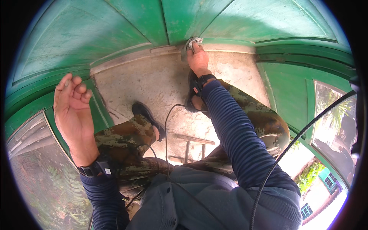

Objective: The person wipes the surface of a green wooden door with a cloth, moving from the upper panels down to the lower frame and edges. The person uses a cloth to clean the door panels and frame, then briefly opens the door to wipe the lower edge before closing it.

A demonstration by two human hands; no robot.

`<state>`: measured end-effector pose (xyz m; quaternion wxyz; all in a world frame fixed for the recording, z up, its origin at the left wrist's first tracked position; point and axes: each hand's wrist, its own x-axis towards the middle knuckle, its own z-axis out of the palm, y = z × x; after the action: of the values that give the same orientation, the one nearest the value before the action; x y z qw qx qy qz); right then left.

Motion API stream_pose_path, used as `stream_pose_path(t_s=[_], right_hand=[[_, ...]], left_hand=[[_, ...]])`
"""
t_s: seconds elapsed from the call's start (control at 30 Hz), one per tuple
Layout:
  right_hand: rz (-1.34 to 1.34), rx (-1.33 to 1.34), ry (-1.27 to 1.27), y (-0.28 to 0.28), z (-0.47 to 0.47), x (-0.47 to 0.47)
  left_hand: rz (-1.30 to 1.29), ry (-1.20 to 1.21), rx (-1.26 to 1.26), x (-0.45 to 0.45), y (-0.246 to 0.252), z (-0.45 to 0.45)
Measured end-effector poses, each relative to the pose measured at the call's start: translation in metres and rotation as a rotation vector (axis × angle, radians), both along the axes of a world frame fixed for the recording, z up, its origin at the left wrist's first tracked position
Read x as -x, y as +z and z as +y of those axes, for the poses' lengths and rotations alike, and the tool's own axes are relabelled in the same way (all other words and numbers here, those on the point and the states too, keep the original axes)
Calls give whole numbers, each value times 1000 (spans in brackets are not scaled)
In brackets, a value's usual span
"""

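Note:
My right hand [197, 59] grips a crumpled grey cloth [191, 46] against the lower edge of a green panelled door [178, 26], just above the pale sill strip. Part of the cloth is hidden by my fingers. Raised at the left, my left hand [75, 112] holds nothing; its palm is turned up and its fingers are slightly curled. It is near the green frame at the left side. Each wrist has a black strapped device.
Glass panes in green frames stand at left [43, 172] and right [330, 115]. Beneath me is a rough concrete floor [129, 80] with a small wooden stool [195, 141] between my legs. A thin black cable [166, 132] hangs there, and a thicker braided cord [287, 155] crosses at right.

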<state>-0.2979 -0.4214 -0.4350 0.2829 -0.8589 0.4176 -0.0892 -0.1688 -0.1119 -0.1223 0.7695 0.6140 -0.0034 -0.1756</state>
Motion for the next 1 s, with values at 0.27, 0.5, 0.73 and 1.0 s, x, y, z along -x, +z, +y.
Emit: stream_pose_path(t_s=[0.27,0.5,0.73,1.0], right_hand=[[104,10,81,6,-9,-4],[235,-9,-94,27,-38,22],[156,41,-71,4,-23,-10],[242,113,40,9,-36,11]], left_hand=[[12,-29,11,3,0,-8],[-5,-1,-13,2,-1,-3],[-6,-13,-27,0,0,0],[-4,-14,-47,-2,-5,-1]])
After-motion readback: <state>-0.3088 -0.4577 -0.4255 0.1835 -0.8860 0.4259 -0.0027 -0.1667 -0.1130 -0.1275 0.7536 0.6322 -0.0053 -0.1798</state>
